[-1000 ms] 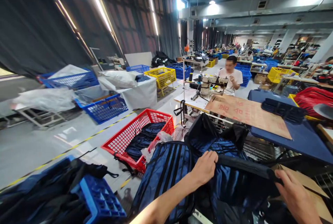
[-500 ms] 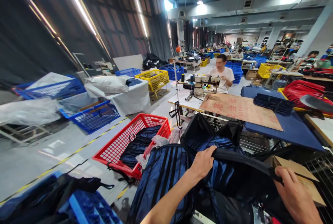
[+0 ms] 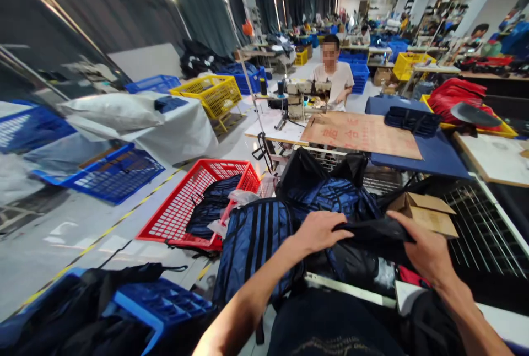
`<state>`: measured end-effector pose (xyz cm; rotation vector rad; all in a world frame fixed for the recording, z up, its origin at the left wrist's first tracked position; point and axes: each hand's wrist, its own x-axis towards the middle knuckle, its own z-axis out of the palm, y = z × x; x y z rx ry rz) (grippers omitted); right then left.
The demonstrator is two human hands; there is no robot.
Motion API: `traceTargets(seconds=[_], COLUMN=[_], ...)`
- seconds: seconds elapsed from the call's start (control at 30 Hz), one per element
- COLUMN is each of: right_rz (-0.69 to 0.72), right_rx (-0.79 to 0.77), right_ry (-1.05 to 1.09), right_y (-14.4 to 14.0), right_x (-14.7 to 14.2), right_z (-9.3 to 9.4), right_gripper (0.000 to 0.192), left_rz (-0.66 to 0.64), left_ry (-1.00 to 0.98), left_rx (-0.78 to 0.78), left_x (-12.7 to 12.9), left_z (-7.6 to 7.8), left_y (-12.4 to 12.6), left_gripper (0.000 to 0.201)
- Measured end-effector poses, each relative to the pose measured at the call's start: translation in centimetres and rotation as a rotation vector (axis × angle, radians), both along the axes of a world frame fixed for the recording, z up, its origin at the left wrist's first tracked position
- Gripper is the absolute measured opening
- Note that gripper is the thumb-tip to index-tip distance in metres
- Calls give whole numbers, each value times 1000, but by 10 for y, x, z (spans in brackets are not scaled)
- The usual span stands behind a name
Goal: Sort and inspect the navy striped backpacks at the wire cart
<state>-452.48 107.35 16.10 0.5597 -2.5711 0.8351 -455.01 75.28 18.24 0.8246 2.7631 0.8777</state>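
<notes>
**Both hands on dark bag fabric**

L hand [image 3: 318,230] & R hand [image 3: 427,251]: fingers closed on black fabric edge [image 3: 374,230] of navy striped bag [image 3: 256,246], near table front. Best keep edge taut, grips level. Beyond: red basket [image 3: 198,201], sewing machine [image 3: 303,97].

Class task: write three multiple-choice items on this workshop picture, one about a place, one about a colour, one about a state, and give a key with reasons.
1. Where is the red basket?
A. on the floor, left of the striped blue bag
B. on the cardboard sheet
C. on the white-covered table

2. What colour is the basket beyond the white-covered table?
A. green
B. yellow
C. red

3. What are the left hand and right hand doing?
A. both lie open and flat
B. only the left holds something
C. both grip one dark fabric piece

Key: 1 A, it stands on the grey floor beside the bag. 2 B, its mesh is yellow. 3 C, the piece spans both closed hands.
</notes>
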Motion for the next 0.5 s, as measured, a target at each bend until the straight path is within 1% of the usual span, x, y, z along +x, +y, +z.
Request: traceTargets(seconds=[0.1,0.17,0.23,0.3,0.4,0.47,0.5], right_rz=[-225,-330,-399,-440,-477,-504,-511], right_rx=[-113,-204,-270,-293,-321,-344,-350], right_ry=[2,2,-16,-57,-114,-132,-140], right_y=[33,49,61,72,90,99,102], right_x=[-4,-7,-12,-17,-24,-27,-27], right_z=[21,32,39,39,31,25,24], right_gripper=[48,38,37,37,37,39,40], left_rz=[-50,-68,-90,-82,-70,-81,-66], left_ry=[-342,-614,-797,-857,-869,-827,-771], left_rx=[140,257,344,394,444,402,360], left_x=[8,21,36,46,53,55,55], left_z=[-13,-21,-25,-24,-13,-7,-5], left_y=[-36,-52,-61,-65,-66,-65,-65], left_gripper=[43,44,46,50,47,38,33])
